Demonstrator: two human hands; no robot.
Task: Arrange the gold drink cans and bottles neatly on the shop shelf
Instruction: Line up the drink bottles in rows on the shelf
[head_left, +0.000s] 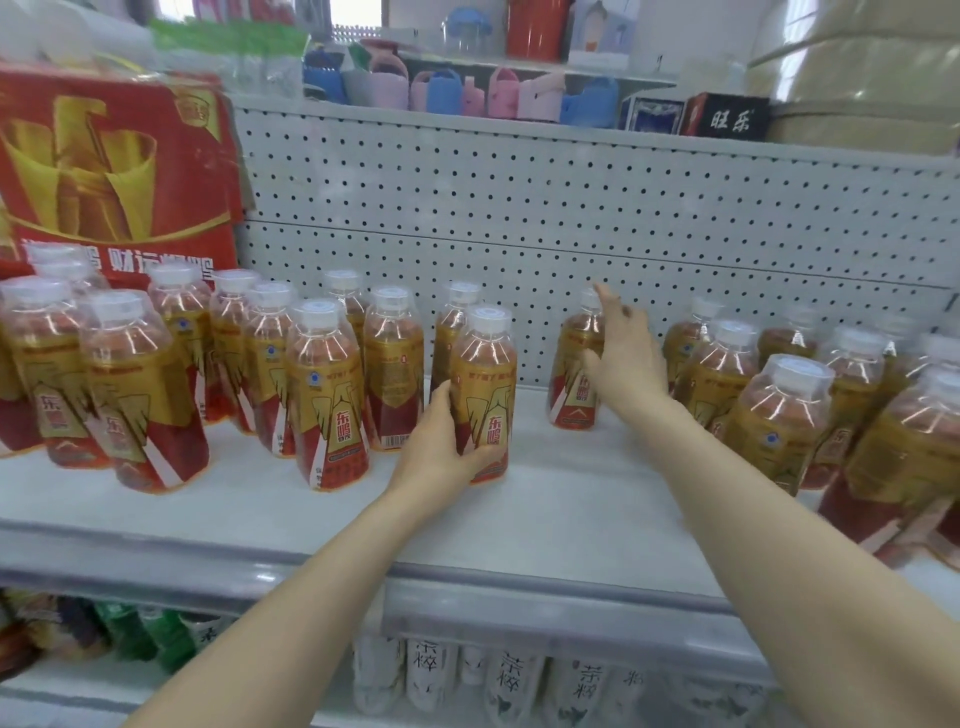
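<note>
I'm gripping the bottom of a gold bottle (485, 384) mid-shelf with my left hand (445, 441). My right hand (626, 364) is hovering open, fingers spread, by a lone bottle (571, 384) near the pegboard (519, 208). Bare shelf (571, 499) is showing between the two bottles and out to the front edge, with a left cluster (327, 395) and a right cluster (779, 421) crowding the sides.

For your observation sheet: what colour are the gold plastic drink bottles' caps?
White caps, best seen in the head view.

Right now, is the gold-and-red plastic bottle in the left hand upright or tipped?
Upright: the bottle stands white cap up, base on the shelf.
</note>
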